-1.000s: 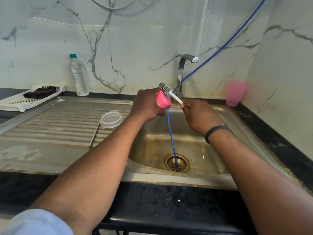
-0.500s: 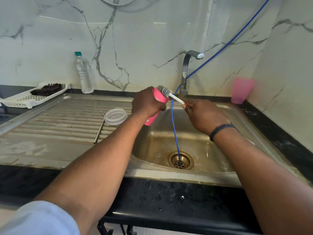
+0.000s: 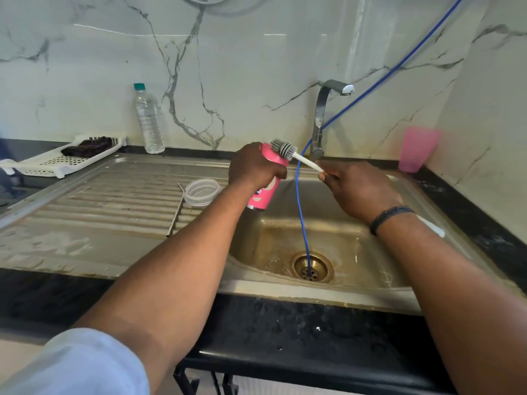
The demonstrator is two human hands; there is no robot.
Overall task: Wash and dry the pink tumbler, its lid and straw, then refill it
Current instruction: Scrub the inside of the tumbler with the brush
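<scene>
Left hand (image 3: 253, 169) grips pink tumbler (image 3: 263, 192); right hand (image 3: 359, 189) pinches brush (image 3: 291, 153).

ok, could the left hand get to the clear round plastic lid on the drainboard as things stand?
Probably not right away: the left hand grips the pink tumbler over the sink. The path itself looks free; the clear round plastic lid lies uncovered just left of that hand, with only the thin metal straw beside it.

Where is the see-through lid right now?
The clear lid lies on the ridged draining board, left of the sink basin, beside the metal straw.
</scene>
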